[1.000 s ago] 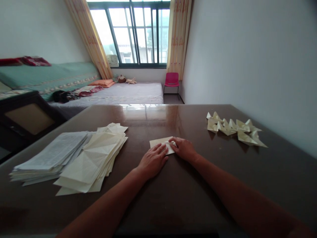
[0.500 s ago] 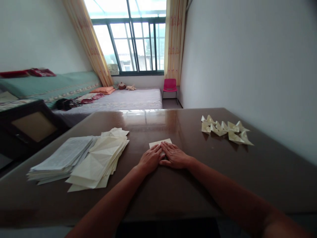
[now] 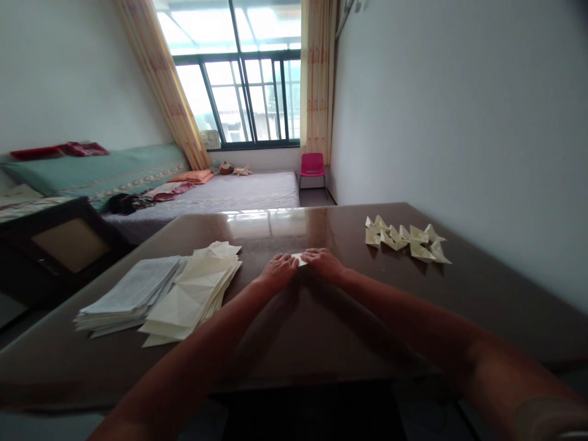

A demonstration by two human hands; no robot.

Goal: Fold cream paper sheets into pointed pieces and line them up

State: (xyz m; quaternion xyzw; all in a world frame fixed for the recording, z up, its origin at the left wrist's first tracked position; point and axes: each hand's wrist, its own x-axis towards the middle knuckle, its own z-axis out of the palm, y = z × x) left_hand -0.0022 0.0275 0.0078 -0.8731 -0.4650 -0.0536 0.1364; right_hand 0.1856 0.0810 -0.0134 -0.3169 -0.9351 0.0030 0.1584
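Note:
A small cream sheet of paper (image 3: 301, 260) is at the middle of the table, mostly covered by my hands. My left hand (image 3: 279, 268) is at its left side, fingers bent together over the paper. From the right, my right hand (image 3: 324, 263) grips the opposite side in the same way. Only a short strip of paper shows between the fingertips, and both thumbs are hidden.
Left of my arms lie a stack of creased cream sheets (image 3: 193, 291) and a stack of printed white paper (image 3: 133, 285). Several folded paper pieces (image 3: 404, 237) stand at the right on the brown table (image 3: 312, 343). A white wall (image 3: 459, 104) runs along the right.
Both hands have moved farther up the table and slightly apart, from lying flat over the paper to its two sides. Less of the paper shows. The view has tilted up a little.

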